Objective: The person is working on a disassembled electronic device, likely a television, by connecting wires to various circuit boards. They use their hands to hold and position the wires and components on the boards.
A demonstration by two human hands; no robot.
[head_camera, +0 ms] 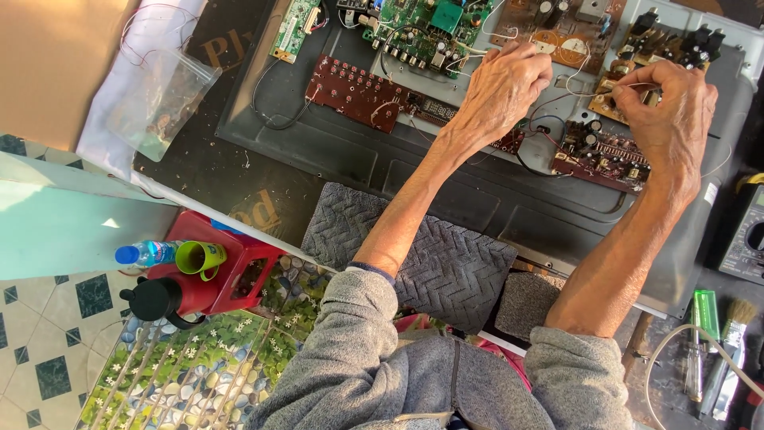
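While I am leaning over the bench, my left hand (505, 84) is curling into a loose fist, its fingertips pinching a thin white wire (574, 73) that is looping above the brown circuit board (557, 36). My right hand (667, 111) is closing on the other end of that same fine strand, thumb and forefinger pressing together just over a small tan board (617, 95) crowded with dark, blocky parts. Both hands are hovering near each other, with the wire stretching slackly between them.

Under my hands a wide, dark grey metal chassis (446, 171) is lying flat, its surface smooth and dusted with pale specks. A long reddish board (354, 91) dotted with rows of solder points is resting on it to the left, and a green board (426, 28) bristling with small cylinders is sitting beyond that. A dark board with ribbed components (601, 151) is lying just below my right hand.

My forearms are crossing a grey cloth (422, 247) woven in a herringbone pattern. To the left, a crinkled clear plastic bag (163, 99) is slumping on the table edge. Lower left, a red stool (231, 271) is carrying a green cup (199, 259), a clear bottle with a blue cap (147, 253) and a black jug (155, 299). At the right, a bristly brush (736, 334) is lying beside a green-handled tool (702, 318).
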